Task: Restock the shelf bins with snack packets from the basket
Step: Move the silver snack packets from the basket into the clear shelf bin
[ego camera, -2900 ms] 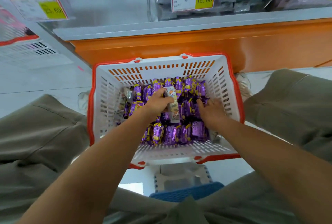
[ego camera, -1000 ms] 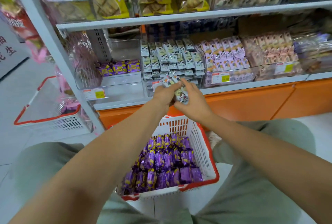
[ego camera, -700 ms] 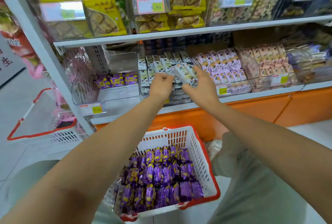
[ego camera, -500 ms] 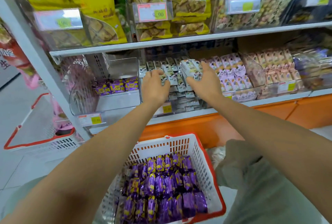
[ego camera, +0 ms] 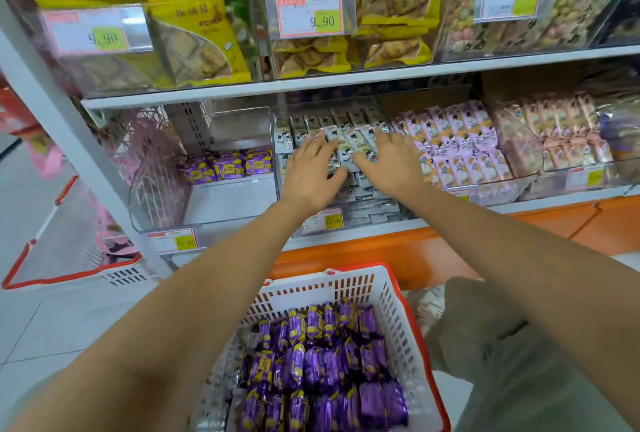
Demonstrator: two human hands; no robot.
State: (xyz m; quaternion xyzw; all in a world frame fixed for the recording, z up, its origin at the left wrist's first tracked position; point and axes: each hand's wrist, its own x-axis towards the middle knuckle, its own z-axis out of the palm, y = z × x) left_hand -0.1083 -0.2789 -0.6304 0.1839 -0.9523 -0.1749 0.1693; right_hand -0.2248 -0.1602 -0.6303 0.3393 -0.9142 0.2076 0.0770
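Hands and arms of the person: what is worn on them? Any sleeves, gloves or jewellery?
Nothing is visible. The left hand and the right hand have no gloves, rings or watch, and no sleeve reaches into the picture.

Head cam, fwd-down, near shelf (ego camera: 346,80)

Bare forearms (ego camera: 207,293) and loose olive-grey trousers (ego camera: 502,355), creased at the knee.

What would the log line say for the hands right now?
left hand: presses white packets | right hand: presses white packets | red-rimmed basket: holds purple packets
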